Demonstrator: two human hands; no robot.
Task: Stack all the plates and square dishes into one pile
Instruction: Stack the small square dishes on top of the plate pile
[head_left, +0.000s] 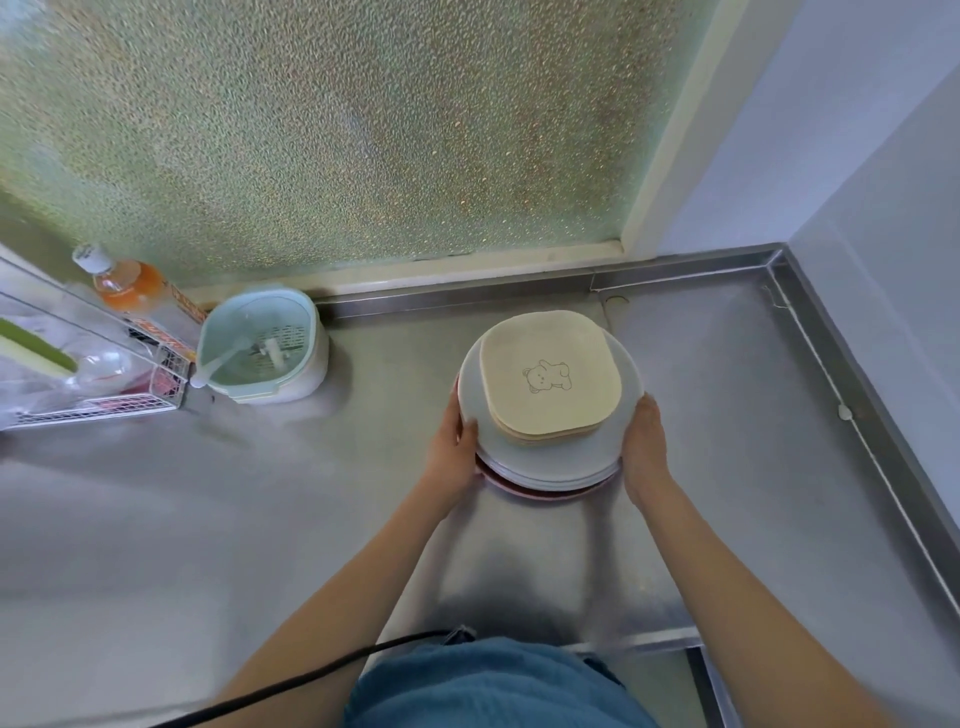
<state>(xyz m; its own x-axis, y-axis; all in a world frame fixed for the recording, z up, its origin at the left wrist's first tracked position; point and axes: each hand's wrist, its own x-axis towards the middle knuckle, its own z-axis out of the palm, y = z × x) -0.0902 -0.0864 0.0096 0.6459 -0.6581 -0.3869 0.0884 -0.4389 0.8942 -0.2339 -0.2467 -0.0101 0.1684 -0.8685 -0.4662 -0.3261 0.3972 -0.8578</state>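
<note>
Both hands clasp the pile from opposite sides: the left hand (451, 451) curls its fingers against the left rims, thumb over the top plate's edge, and the right hand (645, 448) presses flat against the right rims. The pile (545, 467) sits on the steel counter (260, 519), right of centre and near the back ledge.

Squeezing unevenly or pushing from one side could, I judge, slide the upper dishes off the lower ones, since the square ones sit slightly toward the back rather than centred.

By visible edges I count two or three cream square dishes (550, 376), the top one printed with a bear, resting on about three pale round plates (550, 460), with one pink plate (524, 491) at the bottom; exact counts are hard to tell. No dish lies loose elsewhere. Further left stand one mint strainer basket (260, 345), one orange bottle (127, 286) and one wire rack (104, 384).
</note>
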